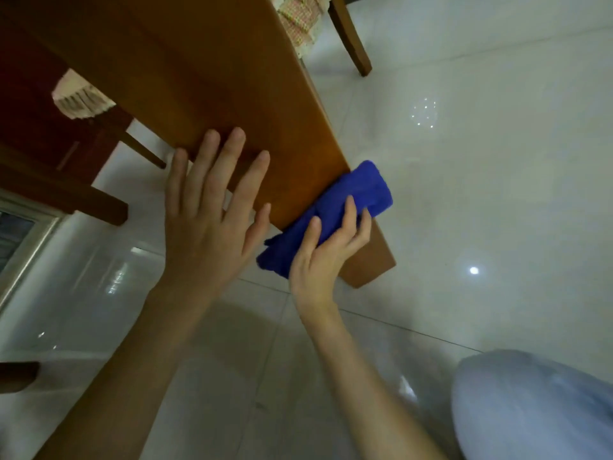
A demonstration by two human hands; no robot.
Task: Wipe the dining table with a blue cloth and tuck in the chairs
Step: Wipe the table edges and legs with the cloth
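Observation:
The wooden dining table runs from the upper left down to a corner near the middle of the head view. A folded blue cloth lies over the table's edge close to that corner. My right hand grips the cloth, with fingers curled over its top. My left hand hovers with fingers spread and straight over the table's near edge, holding nothing. One chair with a checked fringed cushion stands at the top, beside the table's long edge. Another chair with a fringed cushion sits at the left.
Glossy white floor tiles fill the right and lower parts of the view. A dark wooden table leg or rail sits at the left. A window frame is at the far left. Pale blue clothing shows at lower right.

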